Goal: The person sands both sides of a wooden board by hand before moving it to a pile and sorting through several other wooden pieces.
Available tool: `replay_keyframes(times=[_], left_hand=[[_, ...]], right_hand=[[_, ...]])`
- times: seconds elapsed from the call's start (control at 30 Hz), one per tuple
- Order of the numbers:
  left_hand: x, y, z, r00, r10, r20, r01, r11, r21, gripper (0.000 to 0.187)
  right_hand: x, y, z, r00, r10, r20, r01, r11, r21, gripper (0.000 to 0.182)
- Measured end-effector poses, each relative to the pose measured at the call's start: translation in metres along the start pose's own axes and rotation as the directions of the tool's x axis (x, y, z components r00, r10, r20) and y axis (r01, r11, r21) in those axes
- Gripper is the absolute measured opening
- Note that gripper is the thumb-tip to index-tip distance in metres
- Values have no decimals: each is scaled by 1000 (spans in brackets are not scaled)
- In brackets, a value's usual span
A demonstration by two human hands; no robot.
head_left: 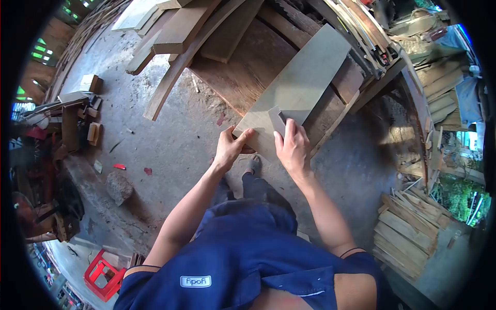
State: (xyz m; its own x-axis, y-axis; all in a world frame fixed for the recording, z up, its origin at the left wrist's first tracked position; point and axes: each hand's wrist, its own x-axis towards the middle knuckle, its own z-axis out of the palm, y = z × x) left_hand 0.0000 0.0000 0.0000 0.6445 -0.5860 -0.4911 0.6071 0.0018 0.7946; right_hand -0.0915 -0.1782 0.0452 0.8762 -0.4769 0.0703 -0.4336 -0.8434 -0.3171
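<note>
Board (299, 77) lies across wooden table (248, 67), near end at our hands. Left hand (230, 147) fingers clamp board corner; right hand (293, 147) presses small grey tool (276, 121) on face. We judge marking step underway; next calls for steady tool, board held fast.

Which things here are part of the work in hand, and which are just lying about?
In hand:
left hand gripping the near end of the grey plank
right hand pressing a small flat tool onto the plank
workbench under the plank

Lying about:
curved board
stacked offcuts
red stool
stone
</note>
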Motion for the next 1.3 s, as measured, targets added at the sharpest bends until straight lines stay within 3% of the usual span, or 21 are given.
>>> replay_keyframes(times=[0.07,0.1,0.2,0.3,0.37,0.43,0.53,0.57,0.67,0.7,0.77,0.83,0.87,0.97,1.0,1.07,1.1,1.13,1.2,1.27,1.3], left_hand=[[-8,-3,20,999,-41,24,40,998,57,55],[-4,21,-23,999,-38,11,37,993,112,54],[0,11,-12,999,-28,21,27,998,54,59],[-2,13,-10,998,15,68,-23,994,109,55],[-5,20,-11,998,21,63,-27,995,97,57],[-2,12,-20,993,13,117,-20,998,62,55],[-4,12,-31,946,-11,325,37,997,-74,51],[-4,13,-33,946,-20,325,46,996,-74,51],[-2,11,-34,928,15,372,5,999,-53,51],[-1,10,-33,928,17,373,6,998,-59,51],[-2,9,-30,949,-13,315,18,1000,-13,50],[-3,12,-31,952,-2,305,1,1000,2,49],[-4,11,-30,955,4,297,-12,1000,25,48],[-1,6,-34,951,4,310,-13,1000,28,47],[-1,2,-34,939,-9,344,4,1000,15,47],[-3,0,-33,925,56,375,-20,995,-100,49],[-5,-1,-35,908,121,400,-38,977,-209,51],[-4,-1,-41,890,151,430,-169,986,4,59],[-4,-4,-42,889,129,439,-134,991,-21,62],[0,-5,-42,886,109,451,-99,994,-45,66],[1,-7,-42,887,114,447,-109,993,-37,66]], right_hand=[[9,17,-15,981,-173,-83,167,983,-82,47],[56,-12,13,965,-174,-195,151,980,-130,43],[165,31,14,963,71,-261,-109,985,-134,29],[151,17,15,968,80,-236,-114,985,-133,33],[71,-21,19,970,-3,-243,-43,982,-182,40],[6,-60,14,995,-68,-73,57,988,-141,48],[25,-50,18,997,-56,-44,48,987,-155,48],[53,-46,14,990,-73,-122,48,978,-201,46],[140,-26,14,978,152,-143,-171,977,-127,37],[132,-25,20,979,150,-142,-169,977,-134,37],[98,-28,35,944,-114,-309,72,987,-145,37],[29,-83,16,998,-23,-66,10,981,-193,38],[6,-87,19,977,-198,-80,183,968,-170,39],[38,-73,15,997,-70,-38,62,980,-187,44],[67,-61,18,983,-115,-146,76,966,-246,44],[131,-35,26,976,27,-214,-71,977,-203,41],[124,-39,26,977,30,-210,-73,977,-201,41],[116,-43,25,979,22,-202,-61,980,-187,42],[75,-49,37,956,-85,-279,46,989,-142,48],[5,-91,25,999,-31,-41,23,983,-182,52],[-14,-99,21,983,-182,-37,175,973,-148,49]])
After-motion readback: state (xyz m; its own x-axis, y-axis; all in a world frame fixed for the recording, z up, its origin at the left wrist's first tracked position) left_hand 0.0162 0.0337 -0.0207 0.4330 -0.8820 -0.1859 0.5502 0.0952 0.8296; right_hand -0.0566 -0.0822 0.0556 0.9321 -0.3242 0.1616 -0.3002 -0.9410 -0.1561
